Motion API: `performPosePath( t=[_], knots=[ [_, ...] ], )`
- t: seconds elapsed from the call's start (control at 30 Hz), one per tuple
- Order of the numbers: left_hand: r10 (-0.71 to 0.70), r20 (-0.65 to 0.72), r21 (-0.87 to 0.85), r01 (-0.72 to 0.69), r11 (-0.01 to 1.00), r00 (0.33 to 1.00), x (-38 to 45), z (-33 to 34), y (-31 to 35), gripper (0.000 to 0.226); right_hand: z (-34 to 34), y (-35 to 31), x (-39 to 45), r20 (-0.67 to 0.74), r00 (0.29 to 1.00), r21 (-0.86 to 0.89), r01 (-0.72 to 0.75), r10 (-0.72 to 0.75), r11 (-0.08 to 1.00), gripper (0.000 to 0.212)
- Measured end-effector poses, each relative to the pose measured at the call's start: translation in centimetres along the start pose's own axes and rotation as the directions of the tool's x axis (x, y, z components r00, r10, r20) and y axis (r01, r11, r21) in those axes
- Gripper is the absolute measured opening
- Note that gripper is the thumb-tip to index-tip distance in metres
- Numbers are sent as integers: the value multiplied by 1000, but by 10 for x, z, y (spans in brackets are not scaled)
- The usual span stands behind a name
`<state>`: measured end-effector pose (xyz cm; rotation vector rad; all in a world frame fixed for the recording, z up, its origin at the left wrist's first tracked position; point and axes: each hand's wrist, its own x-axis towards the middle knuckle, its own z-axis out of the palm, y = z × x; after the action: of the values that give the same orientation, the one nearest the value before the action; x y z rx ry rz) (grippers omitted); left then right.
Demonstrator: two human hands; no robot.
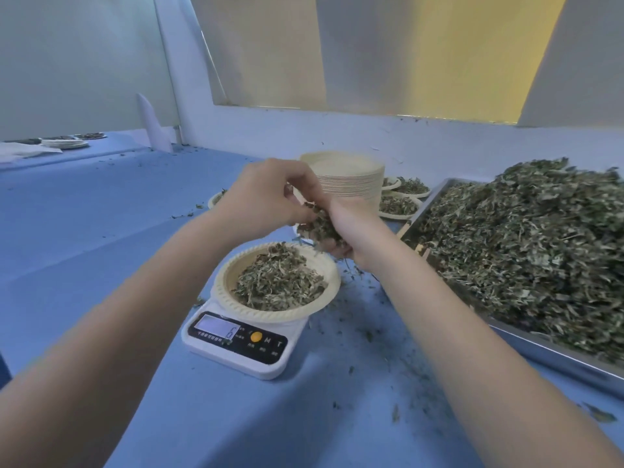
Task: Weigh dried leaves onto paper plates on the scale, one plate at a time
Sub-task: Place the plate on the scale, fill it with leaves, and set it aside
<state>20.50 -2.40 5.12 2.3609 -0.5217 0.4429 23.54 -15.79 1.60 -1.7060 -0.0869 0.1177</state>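
Right hand (pixel 344 228) cups a clump of dried leaves (pixel 319 226) just beyond the far rim of one leaf-filled paper plate (pixel 233 270) on one white scale (pixel 236 346), left hand (pixel 266 197) pinching at that clump, with one heaped metal tray (pixel 557 358) right and one plate stack (pixel 347 177) far.

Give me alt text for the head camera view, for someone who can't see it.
Two hands meet above a paper plate of dried leaves on a white scale: the right hand cups a clump of leaves and the left hand picks at it. A metal tray heaped with leaves sits to the right, and a stack of empty plates stands behind.
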Motion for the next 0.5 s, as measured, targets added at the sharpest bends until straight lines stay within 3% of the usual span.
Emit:
performPosePath(
  t=[0.07, 0.17, 0.27, 0.5],
  knots=[
    [-37, -20, 23, 38, 999, 999, -7, -5, -7, 17, 10, 0, 1, -6, 991, -287, 127, -134, 949, 36],
    [-79, -74, 62, 84, 995, 994, -19, -11, -18, 14, 26, 2, 6, 92, 927, -678, 325, -363, 659, 46],
    [-102, -87, 65, 108, 992, 991, -27, -15, -27, 13, 36, 1, 11, 92, 904, -750, 339, -418, 568, 56],
    [-180, -71, -43, 178, 983, 981, -30, -9, -38, 44, 39, -1, 13, 19, 847, -724, 378, -531, 577, 45]
  ],
)
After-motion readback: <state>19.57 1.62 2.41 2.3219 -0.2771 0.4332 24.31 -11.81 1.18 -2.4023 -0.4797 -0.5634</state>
